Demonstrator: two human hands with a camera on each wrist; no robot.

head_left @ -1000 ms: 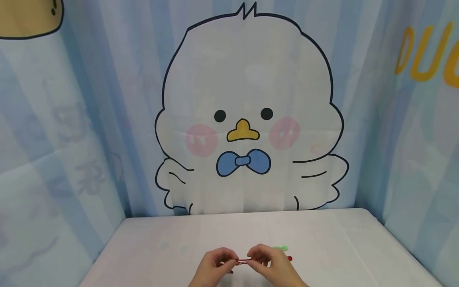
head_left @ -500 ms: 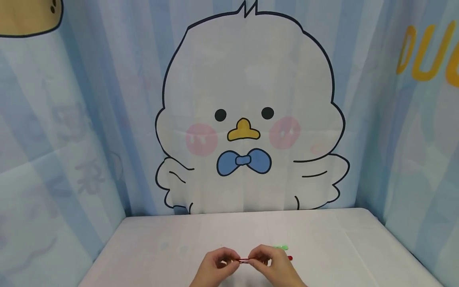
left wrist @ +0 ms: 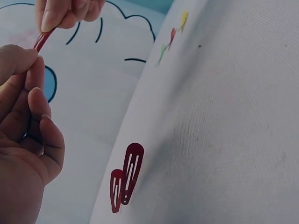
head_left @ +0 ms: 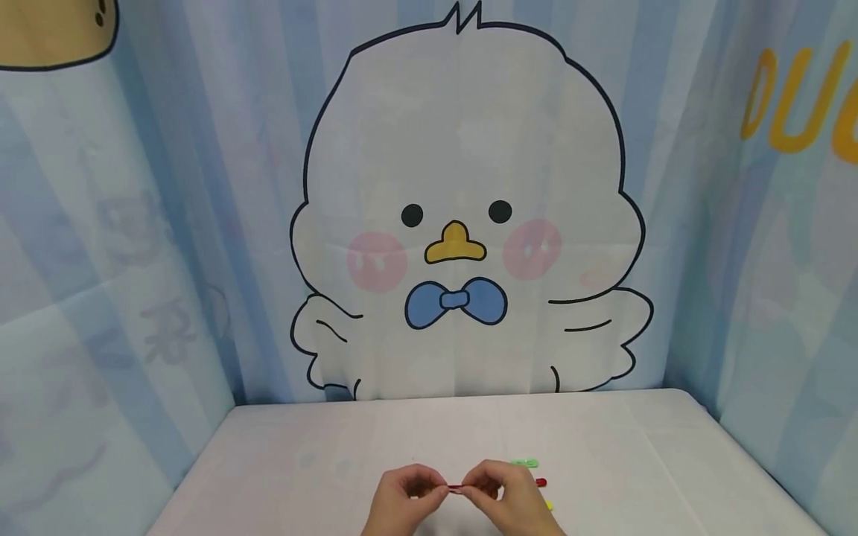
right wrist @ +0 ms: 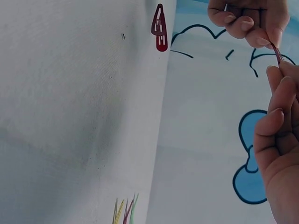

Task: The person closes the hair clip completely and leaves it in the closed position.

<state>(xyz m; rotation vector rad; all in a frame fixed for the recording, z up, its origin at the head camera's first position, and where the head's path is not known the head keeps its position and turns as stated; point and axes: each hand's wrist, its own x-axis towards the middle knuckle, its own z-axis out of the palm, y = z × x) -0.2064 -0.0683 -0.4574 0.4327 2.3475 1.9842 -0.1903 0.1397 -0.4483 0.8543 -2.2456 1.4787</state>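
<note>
Both hands hold a red snap hair clip [head_left: 455, 488] between them over the table. My left hand [head_left: 405, 499] pinches one end between thumb and index finger; its other fingers curl loosely in the left wrist view. The right hand [head_left: 512, 497] pinches the opposite end the same way. Seen edge-on in the right wrist view, the held clip [right wrist: 279, 55] is slim, its middle showing between the fingertips. Two dark red snap clips [left wrist: 133, 172] lie overlapping on the table near my left hand.
Beyond my right hand lie a green clip [head_left: 526, 463], a red clip [head_left: 541, 482] and a yellow clip [head_left: 550, 505] on the white table [head_left: 322, 447]. A curtain [head_left: 456, 149] printed with a cartoon duck hangs behind the table's far edge.
The held clip's strips, apart earlier, now appear closer together. Both hands have shifted slightly, and the yellow clip now shows beside my right hand.
</note>
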